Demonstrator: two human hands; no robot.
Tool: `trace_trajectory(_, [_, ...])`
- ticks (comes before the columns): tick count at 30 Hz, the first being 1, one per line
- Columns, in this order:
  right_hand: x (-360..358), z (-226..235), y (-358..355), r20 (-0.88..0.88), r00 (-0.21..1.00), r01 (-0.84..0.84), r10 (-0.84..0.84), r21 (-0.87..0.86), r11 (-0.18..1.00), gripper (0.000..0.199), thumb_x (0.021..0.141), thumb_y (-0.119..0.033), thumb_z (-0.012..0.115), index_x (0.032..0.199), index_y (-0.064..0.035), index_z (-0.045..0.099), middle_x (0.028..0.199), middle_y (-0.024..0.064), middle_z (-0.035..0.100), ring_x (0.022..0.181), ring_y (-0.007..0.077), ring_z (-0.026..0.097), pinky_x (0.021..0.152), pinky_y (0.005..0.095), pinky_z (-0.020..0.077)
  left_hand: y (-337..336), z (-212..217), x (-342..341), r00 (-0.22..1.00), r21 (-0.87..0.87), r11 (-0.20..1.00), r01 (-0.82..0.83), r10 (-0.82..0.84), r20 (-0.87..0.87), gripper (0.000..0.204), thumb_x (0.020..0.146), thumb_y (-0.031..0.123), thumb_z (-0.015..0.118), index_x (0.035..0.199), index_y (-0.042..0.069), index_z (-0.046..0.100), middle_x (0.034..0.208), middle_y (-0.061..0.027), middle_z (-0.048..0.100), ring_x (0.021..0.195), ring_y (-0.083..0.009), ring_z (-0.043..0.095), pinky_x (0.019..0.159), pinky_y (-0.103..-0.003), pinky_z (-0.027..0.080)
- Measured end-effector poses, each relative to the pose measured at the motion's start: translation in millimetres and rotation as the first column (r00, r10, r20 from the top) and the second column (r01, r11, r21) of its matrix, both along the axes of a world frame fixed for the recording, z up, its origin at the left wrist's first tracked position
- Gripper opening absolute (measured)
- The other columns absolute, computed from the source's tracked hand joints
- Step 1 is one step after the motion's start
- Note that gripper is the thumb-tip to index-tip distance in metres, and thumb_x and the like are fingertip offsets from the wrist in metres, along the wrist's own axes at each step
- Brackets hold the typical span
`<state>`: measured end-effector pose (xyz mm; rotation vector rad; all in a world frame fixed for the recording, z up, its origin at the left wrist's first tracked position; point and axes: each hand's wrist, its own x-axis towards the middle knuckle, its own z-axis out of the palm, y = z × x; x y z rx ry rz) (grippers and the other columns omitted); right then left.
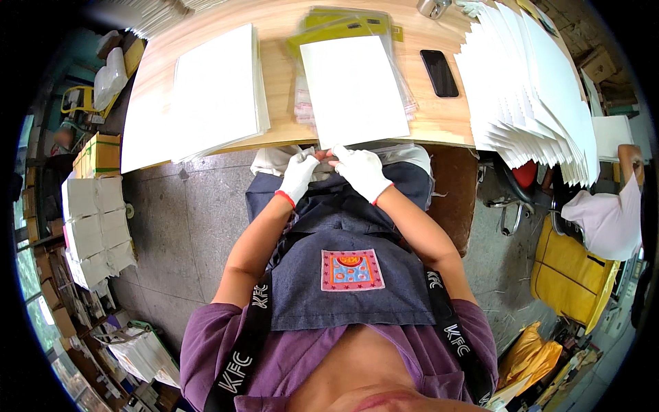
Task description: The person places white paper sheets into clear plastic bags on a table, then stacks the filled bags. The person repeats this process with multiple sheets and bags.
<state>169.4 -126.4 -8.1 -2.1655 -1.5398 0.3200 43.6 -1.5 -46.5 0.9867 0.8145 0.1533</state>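
Note:
My left hand point(298, 177) and my right hand point(362, 172) wear white gloves with red cuffs and bare fingertips. They meet over my lap, just off the table's front edge. The fingers of both are closed close together; what they pinch, if anything, is too small to make out. Right beyond them a blank white sheet point(353, 89) lies on clear plastic sleeves point(406, 93), its near edge close to my right hand. Yellow-green sheets point(329, 29) in clear sleeves show behind it.
A stack of white sheets point(216, 89) lies left on the wooden table point(154, 75). To the right are a black phone point(439, 73) and fanned white sheets point(528, 89); a metal cup point(434, 8) stands behind. Another person's arm point(628, 172) shows far right, above a yellow bundle point(573, 275).

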Motion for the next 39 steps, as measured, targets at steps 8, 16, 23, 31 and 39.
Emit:
trace_trajectory(8, [-10.9,4.9,21.9,0.222,0.973,-0.019,0.059,-0.178,0.984,0.015,0.086,-0.026,0.054,0.095,-0.0146,0.053,0.071,0.0073,0.066,0.064,0.0266,0.066,0.054,0.0393,0.0505,12.9,-10.2,-1.6,0.998,0.012,1.0,0.026,-0.026,-0.053,0.022,0.089,0.009,0.047,0.097,-0.004,0.063,0.086,-0.0093,0.067,0.073,-0.0186,0.066,0.06,-0.029,0.056])
trace_trajectory(16, [111.1,-46.2,-162.2,-0.915,-0.097,0.902,0.392,0.085,0.423,0.012,0.089,-0.014,0.054,0.079,-0.0075,0.052,0.07,0.0059,0.056,0.054,0.0142,0.051,0.05,0.0252,0.0454,9.9,4.9,-12.4,0.993,0.107,0.988,0.108,-0.103,-0.059,0.021,0.091,0.021,0.058,0.096,0.0,0.06,0.094,-0.0127,0.068,0.072,-0.0165,0.066,0.059,-0.026,0.054])
trace_trajectory(23, [62.1,-88.9,-327.4,-0.003,0.531,0.6,-0.847,-0.705,0.378,0.039,0.083,-0.016,0.055,0.12,-0.0042,0.057,0.118,0.0189,0.057,0.112,0.0327,0.054,0.095,0.0378,0.0429,13.1,-15.0,-29.8,0.972,0.852,0.469,0.232,-0.08,-0.221,0.018,0.085,0.012,0.062,0.102,0.006,0.064,0.092,-0.0089,0.066,0.078,-0.0183,0.063,0.067,-0.027,0.049])
trace_trajectory(31, [81.2,7.1,-144.9,0.277,0.923,0.256,-0.266,0.07,0.964,0.04,0.076,-0.03,0.068,0.112,-0.0181,0.056,0.116,0.0076,0.057,0.111,0.0261,0.053,0.095,0.041,0.0408,7.0,6.7,3.5,0.961,0.974,-0.22,0.057,-0.252,-0.113,0.026,0.069,0.008,0.07,0.094,0.016,0.066,0.107,-0.0066,0.061,0.086,-0.0263,0.061,0.067,-0.035,0.052])
trace_trajectory(39, [89.3,-15.0,-94.6,-0.05,0.933,0.36,-0.357,0.16,0.919,0.023,0.081,-0.031,0.065,0.075,-0.0094,0.059,0.079,0.0082,0.062,0.076,0.0283,0.058,0.066,0.0389,0.0452,6.3,-0.8,-14.0,0.996,0.918,0.396,-0.014,-0.078,0.049,0.017,0.078,0.009,0.07,0.092,0.005,0.061,0.09,-0.0067,0.063,0.072,-0.0201,0.058,0.064,-0.029,0.047])
